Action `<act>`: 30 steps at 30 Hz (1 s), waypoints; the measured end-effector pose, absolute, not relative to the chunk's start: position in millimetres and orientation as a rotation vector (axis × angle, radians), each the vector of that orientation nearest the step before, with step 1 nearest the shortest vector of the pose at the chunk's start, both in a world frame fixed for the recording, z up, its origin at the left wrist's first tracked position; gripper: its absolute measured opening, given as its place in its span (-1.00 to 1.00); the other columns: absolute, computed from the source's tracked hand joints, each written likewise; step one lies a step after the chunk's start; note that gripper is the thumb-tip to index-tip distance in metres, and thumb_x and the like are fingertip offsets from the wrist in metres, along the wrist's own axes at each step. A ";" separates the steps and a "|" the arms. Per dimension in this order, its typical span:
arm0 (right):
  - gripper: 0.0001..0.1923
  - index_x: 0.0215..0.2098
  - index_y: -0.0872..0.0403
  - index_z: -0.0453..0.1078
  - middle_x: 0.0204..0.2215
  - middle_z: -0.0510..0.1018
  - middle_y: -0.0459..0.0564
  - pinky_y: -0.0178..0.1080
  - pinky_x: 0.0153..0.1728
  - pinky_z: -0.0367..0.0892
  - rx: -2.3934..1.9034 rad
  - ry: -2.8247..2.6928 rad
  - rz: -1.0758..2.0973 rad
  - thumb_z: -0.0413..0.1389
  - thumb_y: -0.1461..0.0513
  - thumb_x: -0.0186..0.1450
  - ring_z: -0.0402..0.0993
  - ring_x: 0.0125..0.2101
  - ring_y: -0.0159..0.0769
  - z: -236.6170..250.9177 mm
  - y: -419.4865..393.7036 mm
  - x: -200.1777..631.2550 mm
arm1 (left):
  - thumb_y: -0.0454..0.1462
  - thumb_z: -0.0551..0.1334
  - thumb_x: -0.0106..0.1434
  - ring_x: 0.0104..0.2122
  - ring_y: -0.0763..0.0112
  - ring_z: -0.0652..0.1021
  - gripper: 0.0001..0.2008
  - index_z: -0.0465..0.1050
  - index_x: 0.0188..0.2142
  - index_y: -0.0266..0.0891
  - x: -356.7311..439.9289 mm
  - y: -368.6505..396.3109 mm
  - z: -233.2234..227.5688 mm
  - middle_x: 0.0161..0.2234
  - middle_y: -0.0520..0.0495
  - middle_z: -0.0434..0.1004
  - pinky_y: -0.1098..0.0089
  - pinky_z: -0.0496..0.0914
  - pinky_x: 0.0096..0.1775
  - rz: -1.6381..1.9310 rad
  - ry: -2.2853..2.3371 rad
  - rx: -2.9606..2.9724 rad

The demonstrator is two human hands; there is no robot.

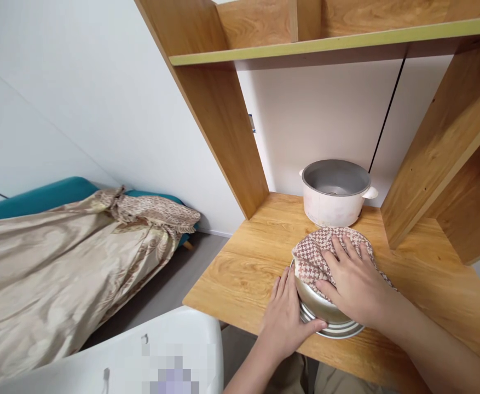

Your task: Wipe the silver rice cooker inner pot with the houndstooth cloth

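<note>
A round, shiny metal bowl or lid [325,306] with stepped rings along its rim sits near the desk's front edge; its exact kind is unclear. Across its top lies a brown-and-white patterned cloth [311,253], which hides much of the metal. My right hand [352,279] rests flat on this cloth, fingers spread. At the left side, my left hand [284,314] holds the metal piece by its rim, thumb along the near edge and fingers along the far side. Just behind stands a pale pink pot [332,208] without a lid, its grey inside visible.
The wooden desk [231,268] has upright side panels [440,142] and a shelf [330,46] overhead. A white chair or tub-like piece [201,334] stands at the lower left, partly pixelated. Beyond it, a beige cover [59,262] drapes over a teal sofa [55,191].
</note>
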State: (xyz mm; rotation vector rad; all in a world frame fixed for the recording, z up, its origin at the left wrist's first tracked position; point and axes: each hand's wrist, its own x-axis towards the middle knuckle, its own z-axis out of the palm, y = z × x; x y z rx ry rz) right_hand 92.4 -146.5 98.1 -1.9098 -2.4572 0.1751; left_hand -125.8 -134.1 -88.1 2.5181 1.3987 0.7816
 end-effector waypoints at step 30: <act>-0.16 0.68 0.07 -0.07 0.65 -0.24 0.18 0.36 0.53 0.04 -1.938 -2.522 0.438 -0.03 -0.11 0.60 -0.31 0.62 0.27 104.5 -127.3 131.4 | 0.49 0.32 0.18 0.56 -0.44 0.16 0.46 -0.44 0.66 -0.18 -130.0 -133.1 -88.1 0.60 -0.50 0.04 -0.36 0.17 0.46 0.680 1.381 2.485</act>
